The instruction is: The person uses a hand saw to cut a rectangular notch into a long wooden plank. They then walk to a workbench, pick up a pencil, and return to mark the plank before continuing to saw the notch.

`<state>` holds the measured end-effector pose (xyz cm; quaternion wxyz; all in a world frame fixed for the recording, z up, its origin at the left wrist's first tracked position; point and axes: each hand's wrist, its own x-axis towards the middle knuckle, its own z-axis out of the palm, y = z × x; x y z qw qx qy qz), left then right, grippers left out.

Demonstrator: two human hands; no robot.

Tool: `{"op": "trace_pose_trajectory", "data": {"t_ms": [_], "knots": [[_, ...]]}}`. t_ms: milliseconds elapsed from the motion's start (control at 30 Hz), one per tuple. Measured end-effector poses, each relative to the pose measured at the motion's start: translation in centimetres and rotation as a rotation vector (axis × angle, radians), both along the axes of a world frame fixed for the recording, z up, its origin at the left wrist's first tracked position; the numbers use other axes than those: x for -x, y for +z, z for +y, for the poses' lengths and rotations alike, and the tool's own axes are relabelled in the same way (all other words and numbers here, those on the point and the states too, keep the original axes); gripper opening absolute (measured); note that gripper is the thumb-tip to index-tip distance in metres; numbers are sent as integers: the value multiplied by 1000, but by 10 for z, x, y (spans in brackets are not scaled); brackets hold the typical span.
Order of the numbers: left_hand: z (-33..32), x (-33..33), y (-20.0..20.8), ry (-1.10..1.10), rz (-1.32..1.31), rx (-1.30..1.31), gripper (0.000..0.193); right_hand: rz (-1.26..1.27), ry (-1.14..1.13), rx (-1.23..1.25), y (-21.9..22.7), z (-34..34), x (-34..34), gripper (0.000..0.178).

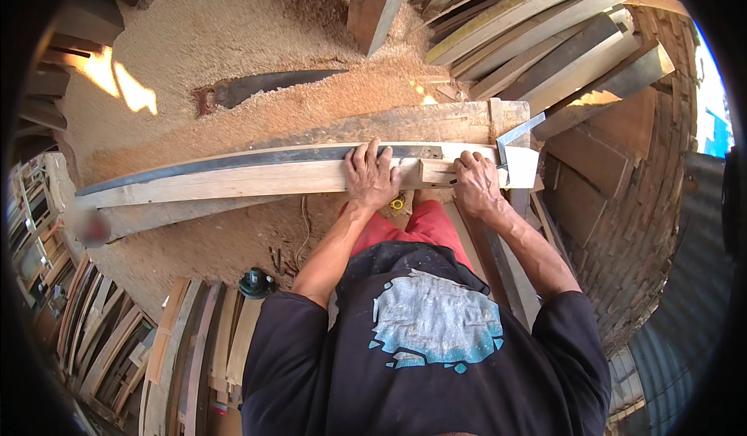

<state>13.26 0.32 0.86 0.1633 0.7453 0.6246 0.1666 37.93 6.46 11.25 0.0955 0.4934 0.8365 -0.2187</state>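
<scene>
A long pale wooden plank (288, 181), with a dark strip (233, 163) along its far side, lies across the bench in front of me. My left hand (372, 175) rests flat on it, fingers spread over the dark strip. Near the plank's right end, my right hand (477, 181) is closed around a thin dark stick, perhaps a pencil; most of it is hidden by the fingers. A small wooden block (433, 171) lies on the plank, touching that hand. Just right of the hand, a metal angle tool (520, 131) sits across the plank's end.
Under the plank is a worn wooden bench board (459, 117). Beyond it a handsaw (272, 86) lies in sawdust. Curved timbers (545, 39) are stacked at far right, more boards (187, 350) at near left. A yellow tape measure (398, 202) and a dark green power tool (255, 283) are below.
</scene>
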Motion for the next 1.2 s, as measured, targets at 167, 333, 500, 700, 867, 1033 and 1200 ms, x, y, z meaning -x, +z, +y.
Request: {"op": "trace_pose_trajectory", "data": {"t_ms": [167,333,500,700,867,1033,1200], "knots": [[3,0,4,0,-1,18,59,-11,-3,9,4,7,0,21],[5,2,10,-35,19,86,68,-71,-14,38,5,14,2,19],[9,-4,10,-79,-197,134,83,-49,-42,-33,2,7,1,21],[21,-33,14,-179,-302,243,82,-127,-76,82,10,16,4,31],[33,-29,29,-67,-817,598,64,-34,-193,290,31,29,-6,56],[31,-15,33,31,-1231,813,58,235,-392,420,29,25,-17,63],[14,-8,31,135,-1206,774,65,274,-705,231,20,-15,-54,65]]}}
